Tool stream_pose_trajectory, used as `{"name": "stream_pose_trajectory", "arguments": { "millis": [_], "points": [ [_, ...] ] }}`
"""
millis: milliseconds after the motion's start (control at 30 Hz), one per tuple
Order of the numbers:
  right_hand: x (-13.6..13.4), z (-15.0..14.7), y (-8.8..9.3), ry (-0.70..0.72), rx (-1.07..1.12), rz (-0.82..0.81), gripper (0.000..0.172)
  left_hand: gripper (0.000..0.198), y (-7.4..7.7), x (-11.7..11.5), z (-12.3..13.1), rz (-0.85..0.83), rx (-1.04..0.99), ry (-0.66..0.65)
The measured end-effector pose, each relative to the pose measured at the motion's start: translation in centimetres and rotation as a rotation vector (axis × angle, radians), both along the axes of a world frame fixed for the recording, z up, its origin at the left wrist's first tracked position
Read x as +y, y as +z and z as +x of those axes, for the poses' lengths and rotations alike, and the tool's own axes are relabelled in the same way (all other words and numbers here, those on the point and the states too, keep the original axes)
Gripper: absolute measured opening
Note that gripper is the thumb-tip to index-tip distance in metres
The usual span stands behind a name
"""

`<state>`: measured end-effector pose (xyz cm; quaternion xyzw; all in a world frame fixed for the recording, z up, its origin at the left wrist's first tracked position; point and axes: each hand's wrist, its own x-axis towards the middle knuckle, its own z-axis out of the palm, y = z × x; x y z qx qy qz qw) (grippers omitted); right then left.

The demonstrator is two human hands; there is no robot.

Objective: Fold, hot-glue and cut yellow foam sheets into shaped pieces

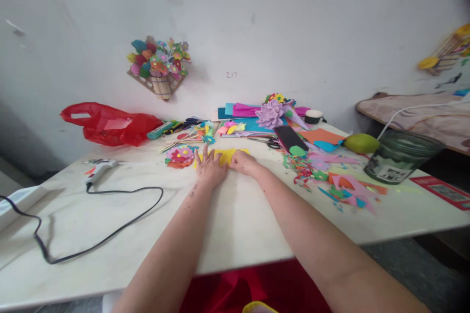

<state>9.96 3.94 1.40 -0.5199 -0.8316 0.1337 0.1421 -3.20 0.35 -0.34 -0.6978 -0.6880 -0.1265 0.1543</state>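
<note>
Both my hands rest on a yellow foam sheet (230,154) lying flat on the white table (235,225). My left hand (209,166) lies flat with fingers spread over the sheet's left part. My right hand (243,161) sits just to its right with fingers curled and pressed down on the sheet. A cluster of foam flowers (179,155) lies just left of my left hand. Coloured foam scraps (330,176) are scattered to the right of my right hand.
A glue gun (98,169) with a black cord (110,234) lies at left. A red plastic bag (110,123), foam sheets with a purple flower (270,113), scissors (271,143), a green fruit (361,143) and a dark glass jar (400,156) stand around.
</note>
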Motion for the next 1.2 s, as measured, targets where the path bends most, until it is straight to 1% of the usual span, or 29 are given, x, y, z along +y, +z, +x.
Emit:
{"name": "stream_pose_trajectory", "arguments": {
  "millis": [100, 233, 333, 467, 733, 833, 1033, 1133, 1200],
  "points": [
    [0.0, 0.3, 0.2, 0.036, 0.009, -0.012, 0.02, 0.048, -0.1, 0.3, -0.1, -0.072, 0.007, 0.015],
    [0.6, 1.1, 0.1, 0.092, 0.03, -0.026, 0.016, 0.049, -0.1, 0.5, -0.1, -0.123, 0.009, 0.039],
    [1.1, 1.5, -0.3, 0.072, 0.033, -0.014, 0.015, 0.05, -0.2, 0.6, -0.1, -0.136, 0.008, 0.046],
    [1.5, 2.0, -0.4, 0.058, -0.018, -0.026, 0.017, 0.05, -0.3, 0.6, -0.2, -0.149, -0.002, 0.05],
    [0.6, 2.3, 0.6, -0.018, -0.094, -0.031, 0.024, 0.051, -0.5, 0.6, -0.2, -0.152, -0.01, 0.054],
    [0.3, 2.2, 0.9, -0.03, -0.114, -0.013, 0.025, 0.05, -0.5, 0.5, -0.2, -0.123, -0.006, 0.032],
    [0.2, 2.0, 1.0, -0.051, -0.137, -0.022, 0.029, 0.051, -0.2, 0.0, 0.5, -0.02, 0.031, -0.081],
    [0.3, 1.9, 0.9, -0.043, -0.127, -0.036, 0.028, 0.052, -0.1, 0.0, 0.9, -0.043, 0.014, -0.112],
    [0.4, 2.1, 0.9, -0.028, -0.109, -0.043, 0.026, 0.051, -0.1, 0.0, 1.0, -0.085, -0.006, -0.105]
  ]
}}
